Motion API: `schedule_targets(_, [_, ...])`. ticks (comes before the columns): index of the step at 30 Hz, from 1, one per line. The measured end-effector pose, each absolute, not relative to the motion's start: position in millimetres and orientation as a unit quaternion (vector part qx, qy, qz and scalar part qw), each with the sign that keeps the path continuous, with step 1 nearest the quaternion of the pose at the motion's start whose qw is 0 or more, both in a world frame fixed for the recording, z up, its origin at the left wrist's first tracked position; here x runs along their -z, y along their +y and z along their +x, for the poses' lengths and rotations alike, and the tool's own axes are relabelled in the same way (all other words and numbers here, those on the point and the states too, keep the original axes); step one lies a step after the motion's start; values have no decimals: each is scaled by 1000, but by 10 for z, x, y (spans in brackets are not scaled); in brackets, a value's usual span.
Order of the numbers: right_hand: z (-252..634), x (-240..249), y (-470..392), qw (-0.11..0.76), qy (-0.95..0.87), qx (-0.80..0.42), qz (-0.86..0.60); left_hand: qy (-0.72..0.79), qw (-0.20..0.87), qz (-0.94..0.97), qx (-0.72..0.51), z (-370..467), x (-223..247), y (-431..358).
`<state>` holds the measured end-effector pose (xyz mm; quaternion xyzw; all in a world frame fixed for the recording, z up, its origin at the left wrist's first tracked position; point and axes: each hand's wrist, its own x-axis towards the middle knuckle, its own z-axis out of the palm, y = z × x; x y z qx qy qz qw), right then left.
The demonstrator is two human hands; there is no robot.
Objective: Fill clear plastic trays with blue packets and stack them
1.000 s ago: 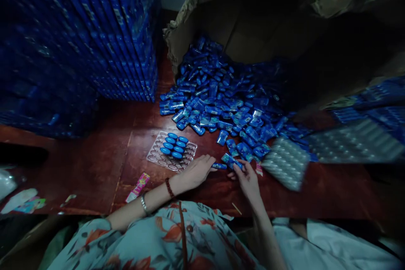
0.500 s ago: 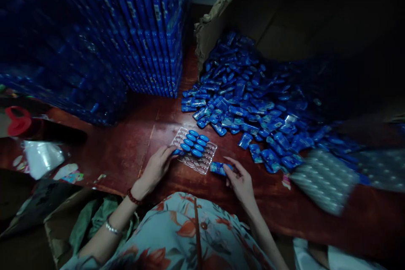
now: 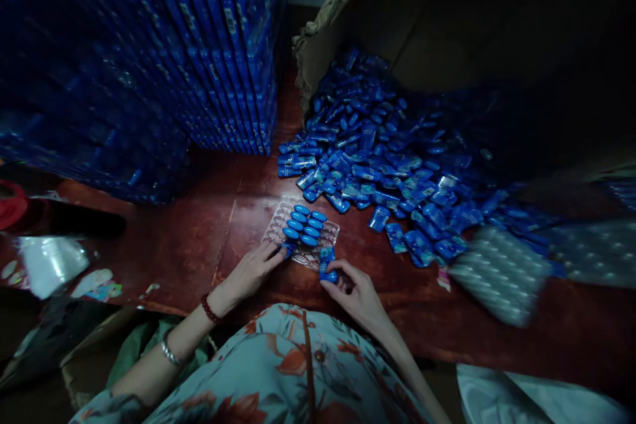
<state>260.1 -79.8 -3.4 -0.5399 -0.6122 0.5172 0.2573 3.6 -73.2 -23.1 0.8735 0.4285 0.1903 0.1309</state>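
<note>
In front of me a clear plastic tray [image 3: 275,224] with oval hollows lies on the table, several blue oval-ended packets [image 3: 309,230] seated in its middle. My left hand [image 3: 254,270] is at the tray's near left edge, its fingertips closed on a small blue packet [image 3: 289,250]. At the near right corner, my right hand [image 3: 356,288] pinches another blue packet [image 3: 327,264] between thumb and fingers. That packet stands tilted over the tray's edge. Whether it touches the tray is unclear.
A heap of loose blue packets [image 3: 377,165] spills from a cardboard box [image 3: 318,53]. Tall stacks of filled blue trays [image 3: 233,66] rise at the back left. Other clear trays [image 3: 501,275] lie right. A red-lidded dark bottle [image 3: 74,215] and a plastic bag [image 3: 52,262] are left.
My right hand has moved left to the tray and turned its packet from lying flat to tilted up. The left hand's packet has shifted slightly right along the tray edge. The view has shifted a little.
</note>
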Motion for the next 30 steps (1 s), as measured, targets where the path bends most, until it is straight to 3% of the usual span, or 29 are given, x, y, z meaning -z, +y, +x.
schedule_targets(9, [2665, 297, -758, 203, -786, -276, -515, 442, 100, 885, -108, 196, 164, -886])
schedule_targets(13, [2658, 312, -781, 227, -790, -227, -523, 427, 109, 896, -51, 253, 2, -816])
schedule_targets(18, [2613, 274, -810, 285, -731, -286, -551, 415, 135, 900, 1, 274, -143, -671])
schedule_targets(25, [2583, 276, -802, 285, -595, -496, -565, 438, 216, 868, -89, 198, -116, -510])
schedule_targets(30, [2580, 348, -787, 280, -572, -480, -603, 443, 154, 866, -170, 223, 80, -642])
